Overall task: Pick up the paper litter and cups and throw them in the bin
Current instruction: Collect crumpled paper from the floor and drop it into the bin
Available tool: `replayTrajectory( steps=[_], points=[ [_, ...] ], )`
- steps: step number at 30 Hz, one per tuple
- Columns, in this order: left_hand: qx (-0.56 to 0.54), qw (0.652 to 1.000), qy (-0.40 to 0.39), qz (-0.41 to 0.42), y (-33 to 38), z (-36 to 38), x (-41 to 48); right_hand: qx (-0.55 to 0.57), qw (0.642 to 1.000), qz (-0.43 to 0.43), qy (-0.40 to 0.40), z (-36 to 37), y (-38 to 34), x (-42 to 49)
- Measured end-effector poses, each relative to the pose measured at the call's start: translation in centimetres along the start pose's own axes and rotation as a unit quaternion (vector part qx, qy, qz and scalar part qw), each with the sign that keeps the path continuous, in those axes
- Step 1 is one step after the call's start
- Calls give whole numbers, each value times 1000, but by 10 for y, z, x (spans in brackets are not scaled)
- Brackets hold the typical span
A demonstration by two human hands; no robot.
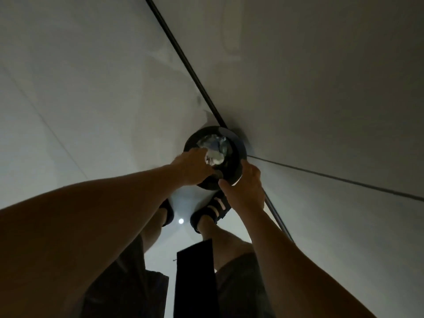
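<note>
A round black bin (239,146) stands on the floor in a room corner, seen from above. Pale crumpled litter (212,140) lies inside it. My left hand (195,167) is over the bin's opening, its fingers closed on a crumpled ball of white paper (215,159). My right hand (246,188) grips the bin's near right rim, where a small white edge shows under the fingers. No cup can be made out in the dim light.
Two pale walls meet behind the bin, with dark skirting strips (183,56) along their bases. My feet in black sandals (212,211) stand on the glossy floor just before the bin. A dark strap (195,278) hangs from my body.
</note>
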State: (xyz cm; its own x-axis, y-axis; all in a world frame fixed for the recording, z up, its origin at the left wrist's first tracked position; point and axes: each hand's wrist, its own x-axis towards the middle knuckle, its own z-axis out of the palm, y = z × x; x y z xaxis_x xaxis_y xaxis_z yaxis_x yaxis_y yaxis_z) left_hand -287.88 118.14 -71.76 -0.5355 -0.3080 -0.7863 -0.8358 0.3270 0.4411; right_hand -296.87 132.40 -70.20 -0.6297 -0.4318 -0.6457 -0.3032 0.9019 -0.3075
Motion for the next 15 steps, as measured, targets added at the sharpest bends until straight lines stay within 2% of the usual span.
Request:
replayTrajectory(
  steps=[4,9,15],
  points=[
    [6,999,23,-30,-7,-6,-14,-4,1000,8,-24,5,8,-17],
    [-3,997,53,-55,18,-53,-70,-5,999,-39,-24,-43,-19,-66],
    [10,992,122,21,76,-120,-152,-36,996,-83,13,-124,-62,-121]
  ],
)
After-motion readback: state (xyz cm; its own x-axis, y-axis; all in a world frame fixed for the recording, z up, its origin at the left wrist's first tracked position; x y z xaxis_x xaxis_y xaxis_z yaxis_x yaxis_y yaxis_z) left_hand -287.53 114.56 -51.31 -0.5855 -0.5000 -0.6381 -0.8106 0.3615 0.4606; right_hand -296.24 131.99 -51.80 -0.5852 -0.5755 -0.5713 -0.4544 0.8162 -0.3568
